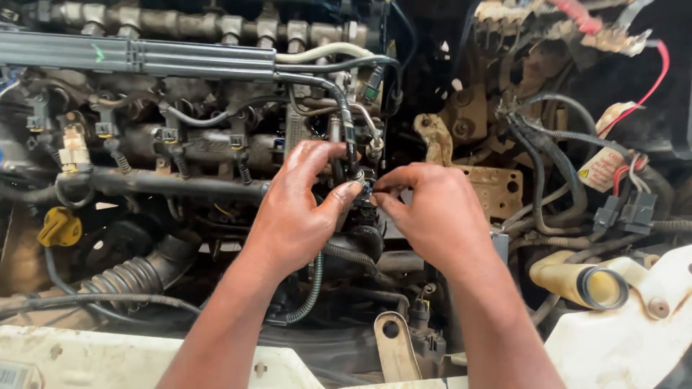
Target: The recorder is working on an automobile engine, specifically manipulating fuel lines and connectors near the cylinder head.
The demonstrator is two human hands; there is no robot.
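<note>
While both hands are meeting over the middle of the engine bay, the left hand (292, 212) and right hand (425, 216) are pinching a small black plastic connector (365, 189) between thumb and fingertips. That connector is sitting just below a thin black hose (344, 108), right of the grey ribbed intake hose (133, 277) and yellow filler cap (59, 227).

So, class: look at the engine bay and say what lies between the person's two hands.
In the head view, a small dark connector on a black hose sits between the left hand and right hand; the fingertips of both pinch it.
</note>
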